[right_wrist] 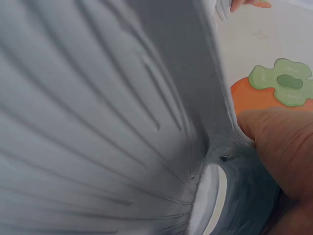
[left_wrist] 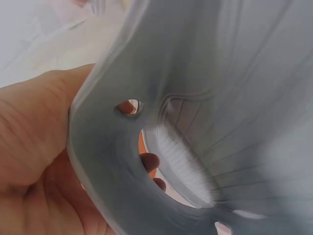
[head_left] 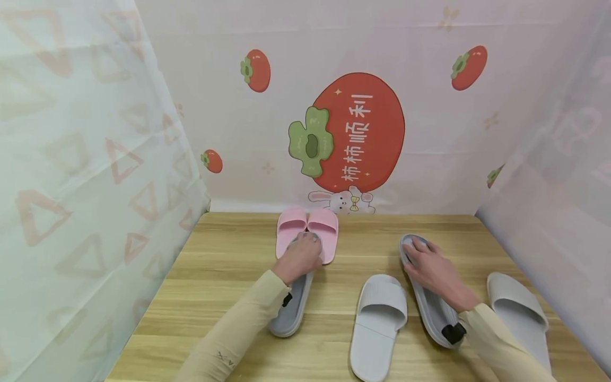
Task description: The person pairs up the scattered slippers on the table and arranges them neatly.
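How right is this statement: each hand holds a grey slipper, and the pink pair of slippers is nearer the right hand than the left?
One part is wrong: the pink pair of slippers is nearer the left hand than the right hand, as the head view shows. Each hand holds a grey slipper.

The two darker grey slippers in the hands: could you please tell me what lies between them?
The head view shows one light grey slipper between the left darker slipper and the right darker slipper, with bare wood on either side.
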Motion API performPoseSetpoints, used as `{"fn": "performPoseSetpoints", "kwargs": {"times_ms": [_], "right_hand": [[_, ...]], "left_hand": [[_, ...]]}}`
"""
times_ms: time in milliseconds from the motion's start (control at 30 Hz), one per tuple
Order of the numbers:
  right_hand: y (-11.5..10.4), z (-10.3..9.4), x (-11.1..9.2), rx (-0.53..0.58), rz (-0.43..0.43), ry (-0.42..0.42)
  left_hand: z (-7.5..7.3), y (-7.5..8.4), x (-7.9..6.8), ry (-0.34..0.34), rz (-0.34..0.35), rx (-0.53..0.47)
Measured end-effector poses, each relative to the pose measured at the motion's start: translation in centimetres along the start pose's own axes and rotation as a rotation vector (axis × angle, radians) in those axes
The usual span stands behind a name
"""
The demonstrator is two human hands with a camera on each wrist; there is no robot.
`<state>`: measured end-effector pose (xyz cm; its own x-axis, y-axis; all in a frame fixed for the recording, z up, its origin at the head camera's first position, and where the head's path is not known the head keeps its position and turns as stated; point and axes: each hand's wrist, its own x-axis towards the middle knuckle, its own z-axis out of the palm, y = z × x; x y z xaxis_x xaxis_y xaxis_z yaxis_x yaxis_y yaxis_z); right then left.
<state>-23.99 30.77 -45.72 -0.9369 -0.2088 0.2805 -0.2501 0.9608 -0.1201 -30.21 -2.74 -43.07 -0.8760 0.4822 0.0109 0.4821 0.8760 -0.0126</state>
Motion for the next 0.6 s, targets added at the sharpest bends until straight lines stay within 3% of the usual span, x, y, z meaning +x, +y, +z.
{"fn": "performPoseSetpoints", "kwargs": {"times_ms": [267,600], "right_hand": [[-0.5,-0.4,0.9,-0.001,-0.003,-0.001],[-1.1,-0.9,2.4,0.008,-0.005,0.0]], "left_hand": [[-1.2,2.3,1.9,0.042,0.008,0.098],[-2.8,4.3,4.1,-0.024,-0.022,0.081]]}}
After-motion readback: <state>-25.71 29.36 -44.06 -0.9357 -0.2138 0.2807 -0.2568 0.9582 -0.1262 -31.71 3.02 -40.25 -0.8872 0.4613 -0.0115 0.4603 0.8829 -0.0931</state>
